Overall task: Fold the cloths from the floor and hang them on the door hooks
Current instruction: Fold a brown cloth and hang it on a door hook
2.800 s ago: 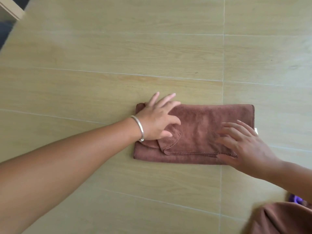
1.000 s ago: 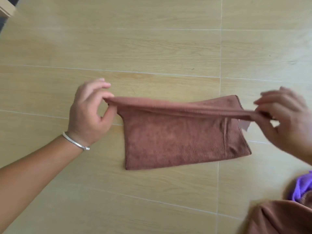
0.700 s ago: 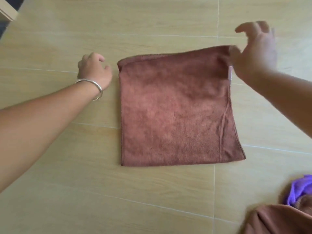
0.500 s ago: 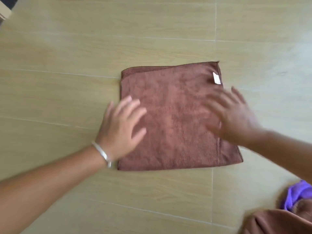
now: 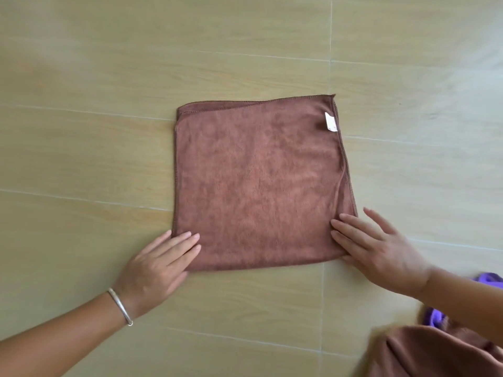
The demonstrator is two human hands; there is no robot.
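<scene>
A brown cloth (image 5: 261,183) lies flat on the wood-look tiled floor as a rough square, with a small white label (image 5: 330,121) near its far right corner. My left hand (image 5: 160,265), with a silver bangle on the wrist, rests flat on the cloth's near left corner, fingers spread. On the near right corner lies my right hand (image 5: 381,248), also flat with fingers apart. Neither hand grips the cloth.
At the bottom right lie another brown cloth (image 5: 435,352) in a heap and a purple cloth (image 5: 435,315) partly hidden behind my right forearm. The tiled floor (image 5: 109,77) stretches around on all sides. No door or hooks are in view.
The cloth went from a narrow folded strip to being lifted by two corners and laid out as a square. Both hands then slid from its middle back to its near corners.
</scene>
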